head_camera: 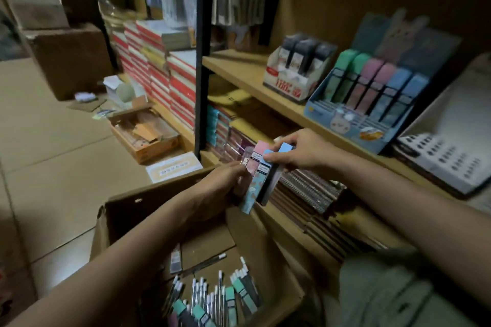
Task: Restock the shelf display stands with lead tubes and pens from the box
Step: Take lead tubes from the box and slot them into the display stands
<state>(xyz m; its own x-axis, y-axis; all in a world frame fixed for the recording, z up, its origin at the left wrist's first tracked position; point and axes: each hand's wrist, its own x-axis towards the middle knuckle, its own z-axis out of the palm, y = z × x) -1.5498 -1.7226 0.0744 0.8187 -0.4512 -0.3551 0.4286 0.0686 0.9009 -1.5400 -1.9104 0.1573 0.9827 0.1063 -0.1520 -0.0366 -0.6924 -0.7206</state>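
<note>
**Both my hands hold lead tubes over the box**

My left hand [225,180] is wrapped around a small bunch of lead tubes [256,175]. My fingers are closed tight on their lower part. The tubes stand almost upright and lean a little. I can see a pink one and some blue ones. One blue tube has little pictures on it.

My right hand [297,151] pinches the top of a blue tube [285,147] in the same bunch. My thumb and fingers are pressed together on its cap. The two hands are very close, with the tubes between them.

Right under my arms is an open cardboard box [127,210]. At the bottom of it lie more lead tubes with green caps [239,289], next to pens [210,295] with white tips. They lie mixed up in a pile.

Up on the wooden shelf [247,71] to my right is a blue display stand [342,125] with a bunny on it. It holds tubes in green, pink and blue, standing in rows. Just beside it, on its left, is a white and red stand [287,85] with dark tubes. On the far right sits a white tray with small holes [446,159].

Below the shelf there are stacks of notebooks [305,188]. More red and white books [170,71] are piled up on the left.
</note>
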